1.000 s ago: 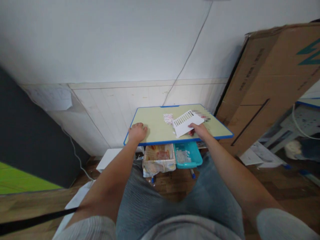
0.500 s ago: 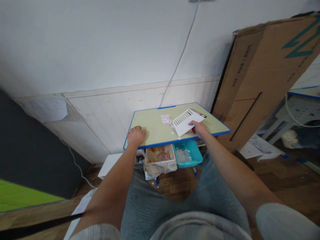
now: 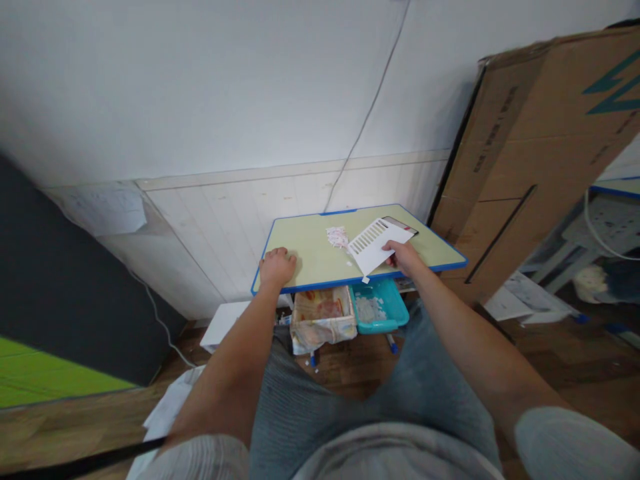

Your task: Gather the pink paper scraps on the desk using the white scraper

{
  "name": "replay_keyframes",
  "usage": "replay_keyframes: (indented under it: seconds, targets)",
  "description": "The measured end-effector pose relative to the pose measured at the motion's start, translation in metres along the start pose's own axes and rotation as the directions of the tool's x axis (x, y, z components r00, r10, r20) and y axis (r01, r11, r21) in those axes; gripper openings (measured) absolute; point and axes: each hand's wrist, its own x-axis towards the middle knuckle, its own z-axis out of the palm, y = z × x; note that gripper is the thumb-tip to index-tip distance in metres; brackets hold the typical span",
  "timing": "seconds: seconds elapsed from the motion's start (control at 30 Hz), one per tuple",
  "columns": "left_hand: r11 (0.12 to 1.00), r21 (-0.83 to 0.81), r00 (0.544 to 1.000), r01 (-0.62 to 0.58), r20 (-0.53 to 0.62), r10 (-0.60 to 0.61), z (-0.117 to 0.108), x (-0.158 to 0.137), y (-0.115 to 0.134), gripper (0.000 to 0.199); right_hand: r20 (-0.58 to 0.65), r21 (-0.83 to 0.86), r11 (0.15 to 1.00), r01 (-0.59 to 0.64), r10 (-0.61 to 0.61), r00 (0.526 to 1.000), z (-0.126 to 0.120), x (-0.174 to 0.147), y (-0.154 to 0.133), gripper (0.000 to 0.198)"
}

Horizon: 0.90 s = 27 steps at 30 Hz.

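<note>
My right hand [image 3: 403,258] grips a white card [image 3: 381,251] with a row of rectangular slots cut in it, thumb on top. The card is over the right half of a pale green table [image 3: 313,260] with a blue rim. Just left of it lies a heap of small white and pinkish pieces [image 3: 337,236]. One small white piece [image 3: 366,280] shows at the table's front edge, below the card's corner. Resting on the table's left end is my left hand [image 3: 278,267], fingers loosely spread and holding nothing. A flat dark-edged object [image 3: 407,228] is partly hidden under the card.
Below the table front are a cloth-lined basket [image 3: 324,331] and a teal basket [image 3: 383,327] with whitish pieces inside. A tall cardboard box [image 3: 520,147] leans at the right. A cable [image 3: 370,107] runs down the wall. A white box [image 3: 223,323] stands lower left.
The small white piece by the card's lower corner has moved slightly toward me, onto the front edge. The whole view has shifted a little; both hands keep nearly the same places on the table.
</note>
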Motion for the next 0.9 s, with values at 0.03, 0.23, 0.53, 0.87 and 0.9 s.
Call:
replay_keyframes:
  seconds: [0.03,0.23,0.53,0.87,0.9]
  targets:
    - [1.0,0.002,1.0,0.001,0.002,-0.001,0.0,0.0,0.0,0.051,0.001,0.004,1.0,0.003,-0.003,1.0,-0.001,0.0,0.0,0.052]
    - [1.0,0.001,1.0,-0.011,0.0,0.011,0.003,0.001,-0.004,0.051,0.012,0.009,1.0,0.028,-0.029,1.0,0.002,0.003,0.002,0.05]
    - [1.0,-0.012,1.0,0.002,0.008,-0.002,0.003,0.0,-0.002,0.054,0.07,0.015,0.986,0.166,-0.166,0.984,0.016,-0.004,-0.007,0.021]
    - [1.0,-0.018,1.0,0.016,0.027,-0.016,-0.004,0.0,0.0,0.053,0.072,0.019,0.978,0.206,-0.207,0.976,0.015,-0.014,-0.008,0.016]
    - [1.0,-0.017,0.999,0.018,0.029,-0.017,-0.005,0.0,0.0,0.054,0.073,0.018,0.979,0.204,-0.205,0.976,0.015,-0.014,-0.008,0.016]
